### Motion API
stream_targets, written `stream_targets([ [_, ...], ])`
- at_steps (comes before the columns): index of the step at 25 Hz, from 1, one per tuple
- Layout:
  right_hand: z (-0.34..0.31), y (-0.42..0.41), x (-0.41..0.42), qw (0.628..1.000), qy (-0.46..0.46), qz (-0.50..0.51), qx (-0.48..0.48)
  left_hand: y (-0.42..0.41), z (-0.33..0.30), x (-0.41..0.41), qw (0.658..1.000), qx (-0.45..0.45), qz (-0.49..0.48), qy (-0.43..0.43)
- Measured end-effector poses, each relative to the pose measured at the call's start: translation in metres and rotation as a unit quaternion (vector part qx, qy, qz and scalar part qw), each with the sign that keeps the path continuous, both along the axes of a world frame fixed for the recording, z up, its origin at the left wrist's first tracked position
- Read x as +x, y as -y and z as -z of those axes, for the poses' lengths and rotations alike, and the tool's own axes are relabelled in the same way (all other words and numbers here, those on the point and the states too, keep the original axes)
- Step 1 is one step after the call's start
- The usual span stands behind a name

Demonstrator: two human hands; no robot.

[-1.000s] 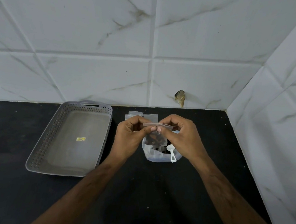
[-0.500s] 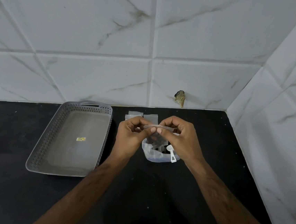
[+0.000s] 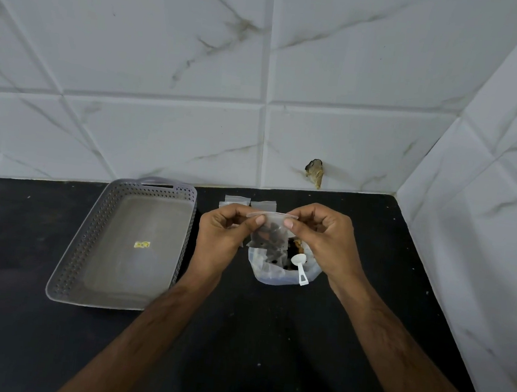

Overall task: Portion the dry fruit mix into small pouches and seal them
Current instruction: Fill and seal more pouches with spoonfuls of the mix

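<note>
Two hands [image 3: 273, 238] pinching filled pouch [image 3: 268, 235], over countertop [image 3: 268, 339]

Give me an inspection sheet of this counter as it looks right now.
Surface: black counter, pale specks scattered on it.
Job's things: small pouch with dark fruit pieces, held up over the open mix bag; white scoop resting in the bag; spare pouches flat behind the hands; grey basket to the left, only a yellow sticker inside.
Clutter: nothing seen.
Hands: left hand and right hand each pinch the pouch's top strip.
Cables: nothing seen.
Surroundings: white marble-look wall tiles; a chipped hole low in the back wall.
</note>
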State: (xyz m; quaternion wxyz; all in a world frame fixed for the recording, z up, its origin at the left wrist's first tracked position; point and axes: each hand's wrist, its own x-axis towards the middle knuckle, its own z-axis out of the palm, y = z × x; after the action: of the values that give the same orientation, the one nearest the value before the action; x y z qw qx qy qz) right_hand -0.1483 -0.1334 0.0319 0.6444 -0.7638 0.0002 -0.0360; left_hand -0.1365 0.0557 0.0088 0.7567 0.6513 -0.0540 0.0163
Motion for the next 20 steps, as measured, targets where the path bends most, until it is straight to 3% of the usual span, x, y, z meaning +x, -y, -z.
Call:
stream_targets([
  [6,0.000,-0.001,0.001,0.999,0.002,-0.011,-0.045,0.009,0.001,0.001,0.999,0.036,0.017,0.031],
  [17,-0.009,0.003,0.004,1.000,0.010,-0.024,-0.015,0.002,-0.001,0.009,0.998,0.044,0.004,0.051],
  [20,-0.008,0.000,0.003,0.996,0.036,-0.054,-0.061,0.002,0.001,0.010,0.996,0.062,0.016,0.065],
])
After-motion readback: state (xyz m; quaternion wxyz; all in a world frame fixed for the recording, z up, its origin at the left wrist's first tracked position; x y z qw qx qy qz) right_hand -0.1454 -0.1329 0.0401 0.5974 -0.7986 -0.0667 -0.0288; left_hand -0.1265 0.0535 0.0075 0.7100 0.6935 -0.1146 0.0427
